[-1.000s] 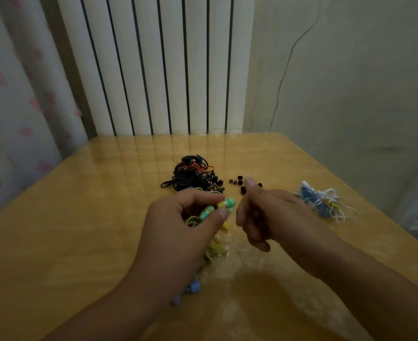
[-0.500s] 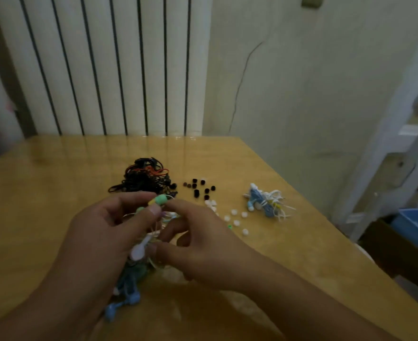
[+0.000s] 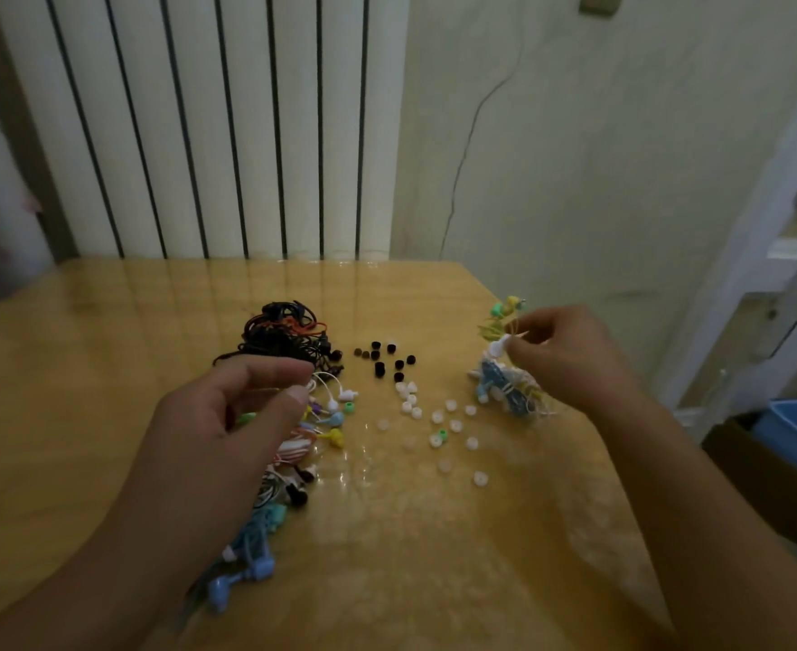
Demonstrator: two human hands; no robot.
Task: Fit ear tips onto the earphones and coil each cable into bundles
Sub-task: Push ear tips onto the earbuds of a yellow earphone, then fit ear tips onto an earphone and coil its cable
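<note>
Fingers (image 3: 270, 373) of left hand (image 3: 227, 429) loosely curled, nothing visibly gripped, above loose coloured earphones (image 3: 312, 434) on table (image 3: 82, 368); white ear tips (image 3: 434, 425) scattered mid-table; right hand (image 3: 570, 354) pinching coiled yellow-green earphone bundle (image 3: 502, 319) just above finished blue-white bundles (image 3: 509, 392).

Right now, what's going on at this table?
A person is sorting earphones on a glossy wooden table. The right hand pinches a coiled yellow-green earphone bundle above the blue-and-white pile of finished bundles. The left hand hovers, fingers curled, over the loose pile of coloured earphones. Small black ear tips and white ear tips lie scattered between.
</note>
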